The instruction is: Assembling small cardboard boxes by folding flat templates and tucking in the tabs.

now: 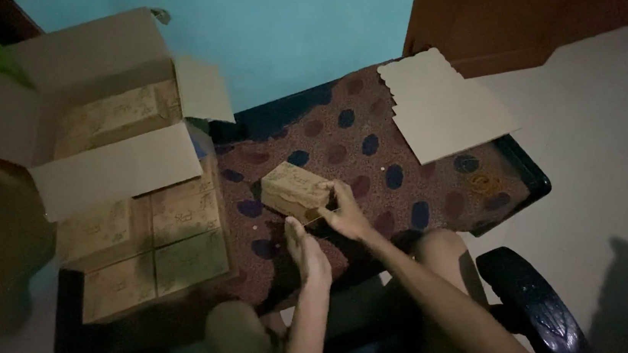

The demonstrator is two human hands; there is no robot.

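Note:
A small tan paper-wrapped block (294, 188) lies on a low table covered with a dark spotted cloth (371, 129). My right hand (346, 210) grips the block's near right corner with its fingers. My left hand (307, 252) rests flat on the cloth just below the block, fingers together and pointing up, its tips close to the block's near edge. Whether the left fingertips touch the block is hard to tell in the dim light.
An open cardboard box (93, 113) holding similar wrapped blocks stands at the left. Several more blocks (148, 242) are stacked beside it on the table's left edge. A flat cardboard sheet (442, 106) lies at the table's far right. A black chair armrest (534, 305) is at lower right.

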